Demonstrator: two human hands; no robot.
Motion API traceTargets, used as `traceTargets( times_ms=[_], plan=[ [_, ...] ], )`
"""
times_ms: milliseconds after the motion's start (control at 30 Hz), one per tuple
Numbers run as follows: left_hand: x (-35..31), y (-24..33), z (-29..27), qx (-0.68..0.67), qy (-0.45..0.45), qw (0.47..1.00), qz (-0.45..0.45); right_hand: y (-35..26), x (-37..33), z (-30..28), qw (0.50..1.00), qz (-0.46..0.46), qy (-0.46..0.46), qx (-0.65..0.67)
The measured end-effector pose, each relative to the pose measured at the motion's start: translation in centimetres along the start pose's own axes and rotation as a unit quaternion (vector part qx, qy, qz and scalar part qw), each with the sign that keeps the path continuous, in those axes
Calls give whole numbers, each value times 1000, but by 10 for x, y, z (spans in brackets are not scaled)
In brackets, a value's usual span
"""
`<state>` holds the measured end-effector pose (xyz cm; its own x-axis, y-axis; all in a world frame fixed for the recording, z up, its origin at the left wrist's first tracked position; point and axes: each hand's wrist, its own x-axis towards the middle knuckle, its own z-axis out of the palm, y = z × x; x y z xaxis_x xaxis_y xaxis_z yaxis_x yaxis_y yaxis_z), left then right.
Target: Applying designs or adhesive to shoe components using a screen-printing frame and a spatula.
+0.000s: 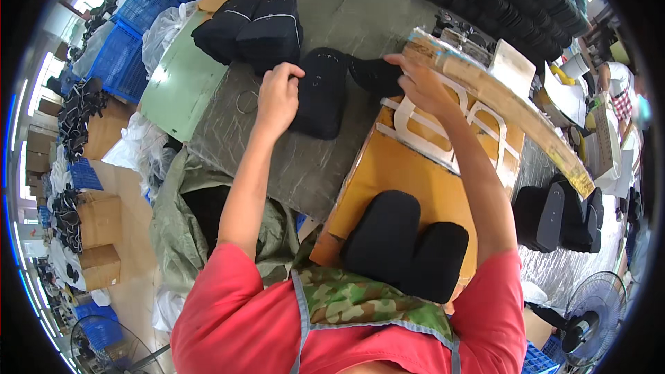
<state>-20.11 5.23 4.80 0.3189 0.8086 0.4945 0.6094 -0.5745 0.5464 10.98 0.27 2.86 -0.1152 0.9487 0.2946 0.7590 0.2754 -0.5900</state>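
Observation:
A stack of black, round-ended fabric pieces (320, 93), with small pale marks on top, stands on the grey-covered table. My left hand (278, 97) is at its left edge, fingers curled into a pinch; anything between them is too small to make out. To the right, my right hand (422, 84) grips the end of a black fabric piece (376, 77), which lies against the stack's upper right side. A thin pale loop (246, 102) rests on the table beside my left wrist. Farther left stand two banded black stacks (270, 31).
White frame-shaped templates (443, 128) lie on an orange board (374, 166). Two more black stacks (382, 232) sit at the board's near end. A worn wooden beam (506, 100) runs along the right, with rows of black pieces (502, 0) behind and a fan (589, 318) lower right.

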Motion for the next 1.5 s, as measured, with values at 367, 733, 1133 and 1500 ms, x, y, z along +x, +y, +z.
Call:
traceTargets(
  times_ms=[367, 733, 1133, 1500],
  plan=[
    [-12, 7, 1, 63, 33, 997, 30, 8, 71, 51, 959, 11, -228, -170],
    [-16, 2, -7, -6, 2, 999, -52, -127, -17, -41, 983, -53, -167, -63],
    [-13, -7, -2, -191, 4, 973, -127, -98, 37, 33, 909, 255, 54, 325],
    [-17, -13, -6, -171, -55, 974, -137, -113, 34, 60, 974, 175, 92, 108]
  ],
)
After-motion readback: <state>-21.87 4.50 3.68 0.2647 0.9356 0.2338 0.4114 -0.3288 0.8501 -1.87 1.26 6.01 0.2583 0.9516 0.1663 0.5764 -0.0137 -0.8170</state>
